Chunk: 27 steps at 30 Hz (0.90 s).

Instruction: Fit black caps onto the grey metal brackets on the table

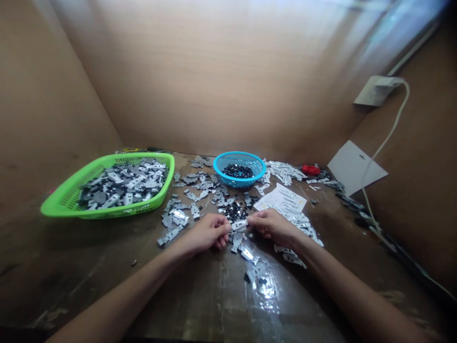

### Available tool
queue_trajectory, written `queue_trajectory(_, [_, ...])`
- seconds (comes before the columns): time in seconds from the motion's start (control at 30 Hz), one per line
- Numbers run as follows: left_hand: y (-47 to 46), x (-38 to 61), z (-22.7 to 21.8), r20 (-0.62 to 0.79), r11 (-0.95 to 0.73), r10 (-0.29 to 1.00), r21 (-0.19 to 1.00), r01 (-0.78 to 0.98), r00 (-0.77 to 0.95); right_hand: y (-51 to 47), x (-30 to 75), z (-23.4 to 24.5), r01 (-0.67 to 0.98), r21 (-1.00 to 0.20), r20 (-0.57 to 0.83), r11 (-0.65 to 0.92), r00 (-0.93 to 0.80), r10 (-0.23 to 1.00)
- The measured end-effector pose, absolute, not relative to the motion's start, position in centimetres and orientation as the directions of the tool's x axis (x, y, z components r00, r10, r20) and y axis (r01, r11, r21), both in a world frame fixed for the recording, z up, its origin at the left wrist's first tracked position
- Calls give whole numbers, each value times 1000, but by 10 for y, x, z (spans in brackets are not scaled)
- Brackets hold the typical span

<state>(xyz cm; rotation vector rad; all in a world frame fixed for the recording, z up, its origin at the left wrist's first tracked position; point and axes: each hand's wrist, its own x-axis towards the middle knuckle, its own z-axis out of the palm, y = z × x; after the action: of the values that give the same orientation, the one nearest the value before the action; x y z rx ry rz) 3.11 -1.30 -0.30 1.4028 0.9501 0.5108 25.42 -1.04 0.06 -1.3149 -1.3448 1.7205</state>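
Note:
Between my hands, above the table, is a small grey slotted plastic part [239, 225]. My left hand [215, 230] pinches its left end with thumb and forefinger. At its right end, the fingers of my right hand [268, 223] are closed on it; whether they also hold a smaller piece is too small to tell. Just behind the part lies a loose pile of small black pieces [233, 211]. More grey parts [246, 252] lie in front of my hands, some with black bits beside them.
A green basket [166, 193] of grey parts stands left. Behind my hands is a blue basket [239, 181] of black pieces. Pale parts and a paper sheet [266, 200] lie right, with a red object [310, 169] farther back. A white cable [392, 128] hangs along the right wall.

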Motion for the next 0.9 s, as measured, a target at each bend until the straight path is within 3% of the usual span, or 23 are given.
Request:
queue_trajectory(0.43, [-14,32,-8,-198,48,881,941,335,429,-16,239,-3,112,-980,-189,-164,-274,943])
queue_trajectory(0.63, [-20,38,3,-192,142,828,981,134,527,-22,230,1,101,-980,-195,-172,-311,930])
queue_trajectory(0.9, [-22,38,5,-165,112,836,985,131,523,-25,225,4,110,-988,-137,-106,-328,935])
